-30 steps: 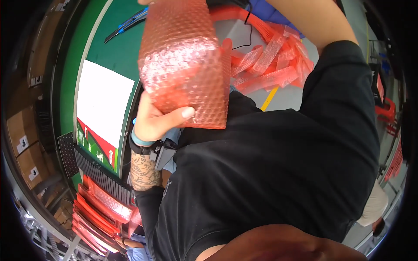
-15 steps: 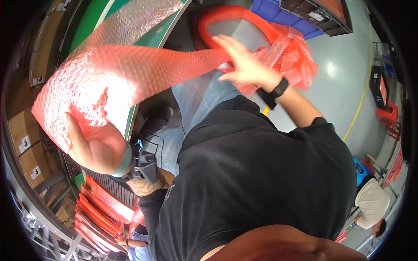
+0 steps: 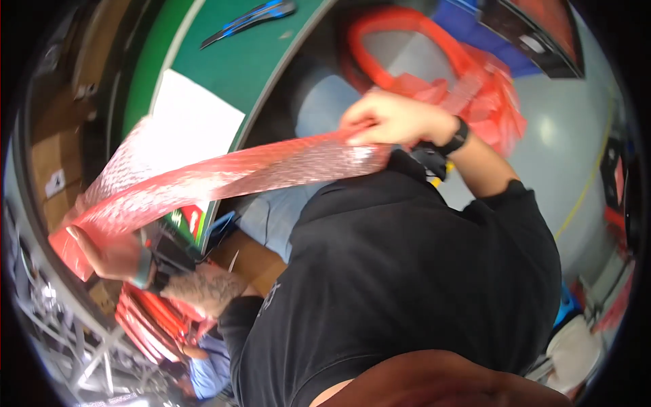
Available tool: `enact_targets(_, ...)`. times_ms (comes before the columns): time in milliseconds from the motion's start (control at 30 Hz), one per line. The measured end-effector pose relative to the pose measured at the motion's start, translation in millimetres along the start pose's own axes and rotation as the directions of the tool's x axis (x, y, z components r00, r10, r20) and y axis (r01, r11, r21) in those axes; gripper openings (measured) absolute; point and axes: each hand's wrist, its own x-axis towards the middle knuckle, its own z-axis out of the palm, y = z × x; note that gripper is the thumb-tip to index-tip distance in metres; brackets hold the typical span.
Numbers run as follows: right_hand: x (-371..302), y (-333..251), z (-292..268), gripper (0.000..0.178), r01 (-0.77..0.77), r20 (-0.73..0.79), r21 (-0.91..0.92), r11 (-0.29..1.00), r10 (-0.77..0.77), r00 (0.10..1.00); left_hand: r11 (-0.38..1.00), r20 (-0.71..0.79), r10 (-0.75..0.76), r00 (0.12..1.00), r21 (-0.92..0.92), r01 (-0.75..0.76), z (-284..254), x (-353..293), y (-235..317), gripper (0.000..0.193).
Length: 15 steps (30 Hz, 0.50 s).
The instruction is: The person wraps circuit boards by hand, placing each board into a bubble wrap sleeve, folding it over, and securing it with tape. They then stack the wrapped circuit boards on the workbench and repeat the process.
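A long strip of red bubble wrap (image 3: 224, 173) stretches between my two hands, twisted and shiny along its length. My right hand (image 3: 400, 121) is closed in a pinch on its right end, in front of my waist. At the strip's far left end is my left hand (image 3: 115, 256), blurred, with its thumb over the wrap and the other fingers mostly hidden. Beneath the strip, a white sheet (image 3: 196, 115) lies on the green table (image 3: 244, 64). A blue and black utility knife (image 3: 251, 24) rests near the table's far side.
A heap of red bubble wrap (image 3: 491, 102) with a large loop lies right of the table, near blue crates (image 3: 498, 44). Stacked red wrap (image 3: 149, 322) sits lower left beside another person's blue sleeve (image 3: 211, 370). Cardboard boxes (image 3: 57, 159) line the left.
My left hand has moved left and down, and my right hand has closed on the wrap and drawn slightly back. The wrap now hangs taut and narrow, uncovering the knife and white sheet.
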Motion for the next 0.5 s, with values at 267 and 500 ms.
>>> enact_targets(267,-34,39,-66,0.024,-0.257,0.269,0.129,0.958,0.215,0.939,0.789,0.286,-0.267,0.920,-0.483,0.379,-92,69,-45,0.083)
enact_targets(500,-61,65,-62,0.017,-0.566,0.207,0.060,0.822,0.544,0.813,0.633,-0.305,0.002,0.952,0.738,0.235,11,14,-158,0.104)
